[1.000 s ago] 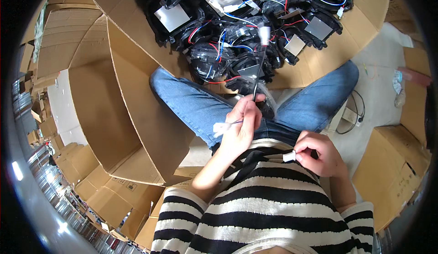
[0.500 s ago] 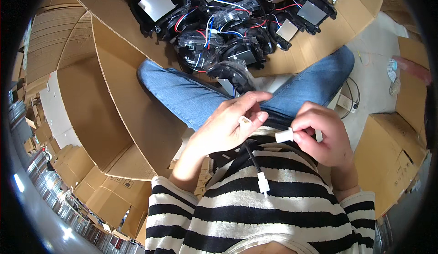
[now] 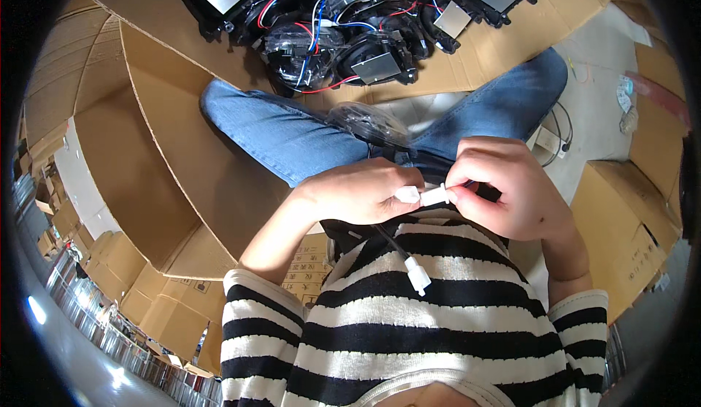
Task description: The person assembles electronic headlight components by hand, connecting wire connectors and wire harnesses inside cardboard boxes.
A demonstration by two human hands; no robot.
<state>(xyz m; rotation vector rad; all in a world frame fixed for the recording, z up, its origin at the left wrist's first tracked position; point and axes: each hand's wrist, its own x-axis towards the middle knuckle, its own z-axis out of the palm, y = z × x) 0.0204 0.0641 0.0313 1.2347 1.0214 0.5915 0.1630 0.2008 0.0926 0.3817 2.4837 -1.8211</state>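
Note:
My left hand [image 3: 356, 190] and my right hand [image 3: 505, 186] meet close to my chest, over my lap. Between the fingertips of both hands sit two small white plug connectors [image 3: 423, 195], end to end and touching. A black cable runs down from my left hand and ends in a third white connector [image 3: 418, 275], which hangs loose against my striped shirt. A round, clear-fronted black lamp unit [image 3: 369, 126] lies on my lap just beyond the hands; whether the cable joins it is hidden.
A pile of several black lamp units with red, blue and white wires [image 3: 350, 20] lies on flattened cardboard ahead of my knees. An open cardboard box [image 3: 168, 166] stands at my left, another box [image 3: 628, 224] at my right. Stacked cartons line the left edge.
My hands have drawn in from the lamp pile toward my chest and come together. The two white connectors, first held apart, now touch end to end.

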